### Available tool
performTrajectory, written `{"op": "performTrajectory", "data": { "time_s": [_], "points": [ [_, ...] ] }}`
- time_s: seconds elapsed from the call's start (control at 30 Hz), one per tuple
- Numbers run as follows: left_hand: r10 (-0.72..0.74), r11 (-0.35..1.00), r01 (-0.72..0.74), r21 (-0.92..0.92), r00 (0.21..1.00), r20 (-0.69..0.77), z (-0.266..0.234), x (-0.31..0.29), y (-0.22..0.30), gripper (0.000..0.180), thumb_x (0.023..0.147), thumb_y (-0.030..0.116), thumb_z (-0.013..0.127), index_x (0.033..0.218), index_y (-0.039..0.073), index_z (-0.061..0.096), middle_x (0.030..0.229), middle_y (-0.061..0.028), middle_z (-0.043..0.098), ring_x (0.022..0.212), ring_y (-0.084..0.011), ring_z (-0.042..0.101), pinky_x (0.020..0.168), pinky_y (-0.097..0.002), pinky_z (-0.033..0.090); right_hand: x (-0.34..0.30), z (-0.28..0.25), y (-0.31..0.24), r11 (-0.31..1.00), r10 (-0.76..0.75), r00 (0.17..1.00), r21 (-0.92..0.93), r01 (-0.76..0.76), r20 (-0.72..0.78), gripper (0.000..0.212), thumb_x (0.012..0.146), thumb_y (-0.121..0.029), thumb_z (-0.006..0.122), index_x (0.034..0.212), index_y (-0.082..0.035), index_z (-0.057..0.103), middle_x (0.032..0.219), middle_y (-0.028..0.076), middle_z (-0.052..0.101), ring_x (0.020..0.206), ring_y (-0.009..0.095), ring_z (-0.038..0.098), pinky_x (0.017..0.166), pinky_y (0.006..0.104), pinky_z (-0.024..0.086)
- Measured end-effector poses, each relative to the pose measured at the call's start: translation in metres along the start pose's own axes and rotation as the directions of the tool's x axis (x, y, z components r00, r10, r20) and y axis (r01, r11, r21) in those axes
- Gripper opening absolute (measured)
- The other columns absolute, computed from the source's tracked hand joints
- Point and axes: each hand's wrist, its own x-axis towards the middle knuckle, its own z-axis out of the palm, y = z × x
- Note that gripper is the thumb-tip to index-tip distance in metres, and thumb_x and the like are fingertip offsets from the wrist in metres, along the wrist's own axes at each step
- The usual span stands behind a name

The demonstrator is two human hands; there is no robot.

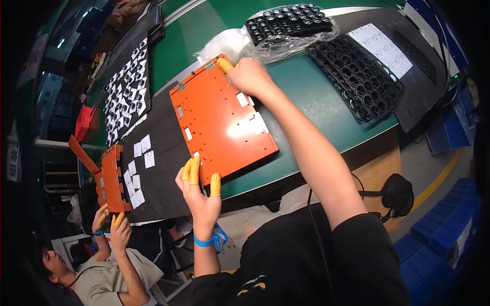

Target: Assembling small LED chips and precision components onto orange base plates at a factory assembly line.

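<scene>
A flat orange fixture [219, 120] with small holes, white labels and metal hinges lies tilted across the work table in front of me. My left hand [201, 196] grips its near left corner, with yellow finger cots on the fingers and thumb; a blue wrist strap [204, 241] circles that wrist. At the far right corner, my right hand [250, 79] is closed on the edge beside a metal hinge, one finger in a yellow cot. The palm hides most of its other fingers.
Black trays of round parts [288, 23] in clear plastic stand at the back. An openwork black tray [357, 81] and a printed sheet [380, 48] lie right. White cards with dark parts [127, 92] lie left. A co-worker handles another orange fixture [111, 178] at lower left.
</scene>
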Motion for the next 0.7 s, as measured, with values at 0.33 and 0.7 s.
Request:
{"op": "performTrajectory", "data": {
  "time_s": [0.33, 0.7],
  "points": [
    [0.039, 0.999, -0.04, 0.015, 0.996, 0.08, 0.001, 0.001, 0.0, 0.069, 0.074, 0.02, 0.078, 0.131, -0.003, 0.048, 0.13, -0.0187, 0.05, 0.122, -0.0373, 0.039, 0.102, -0.0435, 0.034, -0.024, -0.021, -0.016, 0.975, 0.002, 0.999, -0.22, 0.007, 0.04, 0.058, 0.088, -0.052, 0.054, 0.086, 0.004, 0.068, 0.083, 0.02, 0.069, 0.083, 0.034, 0.068, 0.073, 0.0433, 0.052],
    [0.052, 0.998, -0.053, 0.02, 0.998, 0.036, 0.006, 0.001, -0.005, 0.071, 0.068, 0.02, 0.082, 0.128, -0.003, 0.051, 0.128, -0.0174, 0.052, 0.116, -0.0389, 0.044, 0.099, -0.045, 0.037, -0.083, -0.035, -0.035, 0.745, -0.596, 0.79, -0.469, 0.475, -0.147, 0.039, 0.084, -0.034, 0.065, 0.102, 0.0, 0.063, 0.088, 0.018, 0.066, 0.086, 0.036, 0.064, 0.075, 0.0428, 0.051]
  ]
}}
